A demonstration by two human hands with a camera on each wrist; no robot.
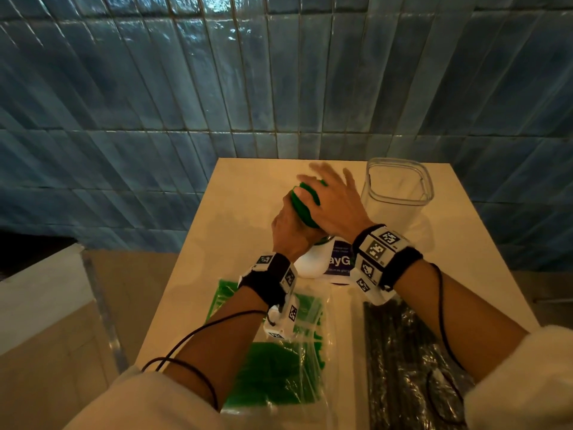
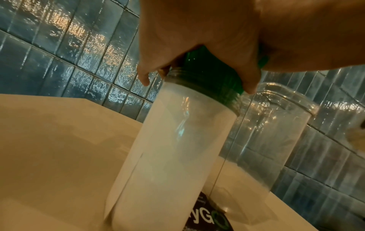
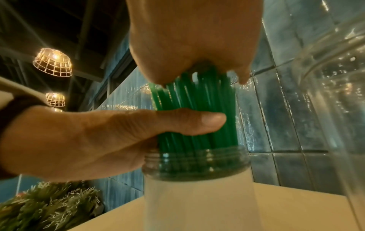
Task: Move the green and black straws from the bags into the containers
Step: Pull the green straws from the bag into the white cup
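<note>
Green straws (image 3: 193, 125) stand bunched in white jar (image 2: 169, 156) on counter (image 1: 192, 243). Left hand (image 1: 288, 225) wraps the bundle above jar mouth; right hand (image 1: 335, 200) flat, fingers straight, pressing straw tops.

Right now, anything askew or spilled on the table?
No spill. Only oddity: the white jar leans, tipped by the left hand gripping the green straws at its mouth while the right hand presses their tops.

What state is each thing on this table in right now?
Green straws: bundled, standing in the jar's mouth.
White jar: upright, lid off.
Clear container: open, empty.
Green straw bag: lying flat.
Black straw bag: lying flat.
Left hand: gripping the bundle.
Right hand: pressing on top.
</note>
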